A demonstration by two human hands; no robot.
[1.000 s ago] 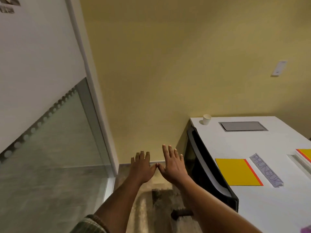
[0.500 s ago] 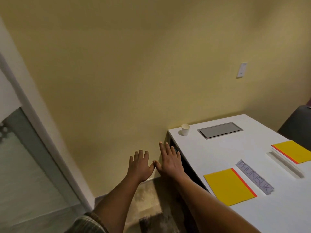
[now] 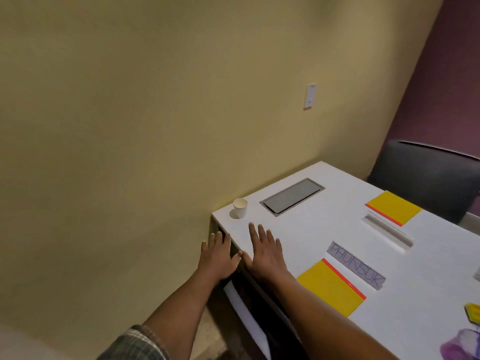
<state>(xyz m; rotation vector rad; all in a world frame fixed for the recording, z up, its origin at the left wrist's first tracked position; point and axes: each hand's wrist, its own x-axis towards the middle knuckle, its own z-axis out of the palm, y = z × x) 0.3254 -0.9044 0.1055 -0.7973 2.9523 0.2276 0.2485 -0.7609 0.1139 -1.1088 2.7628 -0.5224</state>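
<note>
Two flat hands at the corner of a white table, a paper cup just ahead.

The left hand point(image 3: 217, 258) and right hand point(image 3: 265, 253) are spread palm down with straight fingers, thumb tips meeting, and hold nothing. The right is over the white table point(image 3: 311, 229); whether it touches the top cannot be told. The left is just off the table's edge. The small white paper cup point(image 3: 240, 207) stands upright at the table's near corner by the wall, just beyond the right fingertips and unmarked. A grey name strip point(image 3: 355, 265) reads "PHUNSUK" and lies beside a yellow sheet with a red edge point(image 3: 328, 287). A second yellow sheet point(image 3: 394, 207) lies farther off, and a grey hatch panel point(image 3: 292, 196) is set into the top. The room has a yellow wall point(image 3: 130, 126) with a white wall plate point(image 3: 310, 96), a purple wall point(image 3: 446, 87) and a dark chair point(image 3: 426, 178).
</note>
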